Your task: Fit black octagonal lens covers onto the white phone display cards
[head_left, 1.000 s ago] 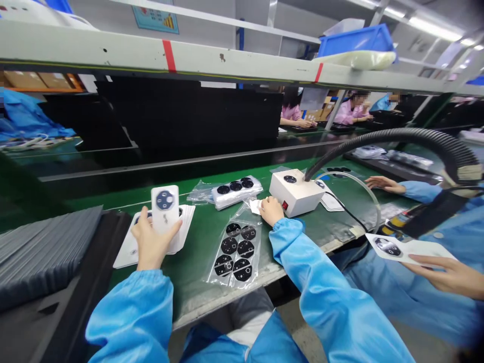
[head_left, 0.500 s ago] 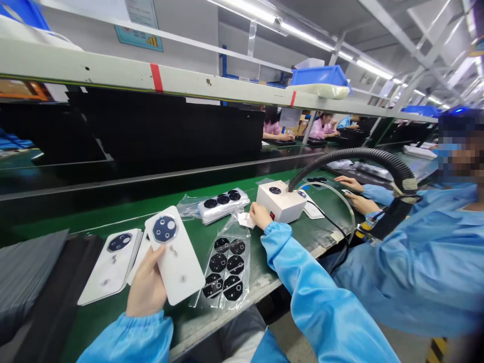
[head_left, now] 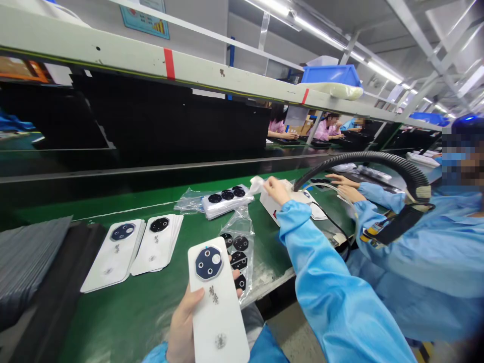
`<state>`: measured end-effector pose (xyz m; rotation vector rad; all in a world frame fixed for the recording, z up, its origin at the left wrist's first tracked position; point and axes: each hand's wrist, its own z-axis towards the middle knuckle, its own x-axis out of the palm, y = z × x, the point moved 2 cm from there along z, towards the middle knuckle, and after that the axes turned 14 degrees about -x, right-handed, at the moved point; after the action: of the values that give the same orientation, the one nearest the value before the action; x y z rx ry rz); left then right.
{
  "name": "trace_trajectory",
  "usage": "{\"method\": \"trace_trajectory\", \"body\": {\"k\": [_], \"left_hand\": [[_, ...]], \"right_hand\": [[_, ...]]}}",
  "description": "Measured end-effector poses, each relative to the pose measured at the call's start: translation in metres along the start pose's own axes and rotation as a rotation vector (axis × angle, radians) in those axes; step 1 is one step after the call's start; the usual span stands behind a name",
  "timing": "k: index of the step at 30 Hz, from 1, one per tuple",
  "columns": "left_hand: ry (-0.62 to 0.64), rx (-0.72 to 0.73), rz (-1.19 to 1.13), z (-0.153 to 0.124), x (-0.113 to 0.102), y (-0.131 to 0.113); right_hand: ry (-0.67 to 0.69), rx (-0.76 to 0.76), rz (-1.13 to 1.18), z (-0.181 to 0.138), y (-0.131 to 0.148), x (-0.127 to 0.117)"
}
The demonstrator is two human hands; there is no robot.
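My left hand (head_left: 182, 320) is wrapped round a white phone back cover (head_left: 219, 322) with a dark blue octagonal camera piece at its top. The thumb lies on the cover's face and the fingertips show at its far edge. Farther off, my right hand (head_left: 279, 191) pinches a crumpled white wipe (head_left: 257, 184), above the corner of a white box (head_left: 267, 205). Behind the held cover, a clear plastic sheet of black lens discs (head_left: 239, 260) is partly hidden.
Two stacks of white covers (head_left: 109, 259) (head_left: 154, 252) lie at left, near grey sheets (head_left: 30, 257). A wrapped pack of discs (head_left: 227, 201) lies mid-bench. A black ribbed hose (head_left: 363, 155) arches over the box. A co-worker's hands (head_left: 346, 187) are at right.
My left hand has brought the cover nearer and to the right, uncovering the second stack. My right hand has lifted the wipe up and to the right, over the box.
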<state>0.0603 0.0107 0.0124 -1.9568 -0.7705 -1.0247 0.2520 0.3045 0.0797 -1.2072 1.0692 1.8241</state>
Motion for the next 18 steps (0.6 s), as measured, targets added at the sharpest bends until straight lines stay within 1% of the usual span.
{"method": "trace_trajectory", "body": {"k": [3, 5, 7, 10, 12, 14, 16, 18], "left_hand": [[0.072, -0.028, 0.052, -0.001, 0.000, 0.009], [0.115, -0.069, 0.058, 0.000, -0.001, 0.014], [0.154, -0.126, 0.058, 0.001, -0.001, 0.019], [0.184, -0.194, 0.052, 0.002, 0.001, 0.025], [0.165, -0.212, 0.059, 0.002, 0.003, 0.029], [0.116, -0.215, 0.075, 0.001, 0.005, 0.032], [0.056, -0.214, 0.090, 0.000, 0.006, 0.035], [-0.011, -0.214, 0.100, 0.000, 0.006, 0.037]], "right_hand": [[-0.095, 0.132, -0.020, 0.017, -0.026, -0.035], [-0.128, 0.208, -0.036, 0.019, -0.039, -0.046], [-0.148, 0.257, -0.050, 0.015, -0.047, -0.048], [-0.186, 0.269, -0.058, 0.001, -0.046, -0.044], [-0.248, 0.251, -0.059, -0.013, -0.041, -0.040], [-0.328, 0.197, -0.046, -0.031, -0.031, -0.038], [-0.391, 0.079, 0.004, -0.056, -0.013, -0.033], [-0.408, -0.109, 0.102, -0.088, 0.015, -0.025]]}}
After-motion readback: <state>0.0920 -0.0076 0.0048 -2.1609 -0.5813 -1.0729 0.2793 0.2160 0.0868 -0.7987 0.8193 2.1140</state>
